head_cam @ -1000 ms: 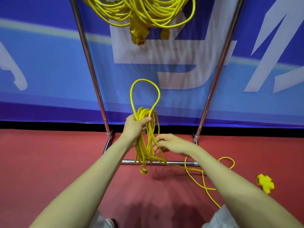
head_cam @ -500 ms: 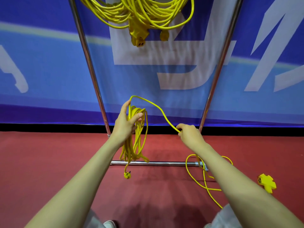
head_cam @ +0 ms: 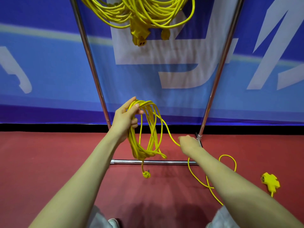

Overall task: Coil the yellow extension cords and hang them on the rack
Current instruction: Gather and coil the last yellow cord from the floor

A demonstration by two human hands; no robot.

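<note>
Head view: left hand tight round cord coil, blurred right hand seemingly tight on its tail.

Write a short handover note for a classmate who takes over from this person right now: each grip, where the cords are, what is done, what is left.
Left-hand grip holds the part-wound coil in front of the rack; its plug dangles below.
Right-hand grip pinches the loose tail that runs out of the coil.
The tail loops over the red floor and ends at the socket block on the right.
Done: hung cords are already at the top of the rack.
Left: wind in the tail and the socket block, then hang this coil.
</note>
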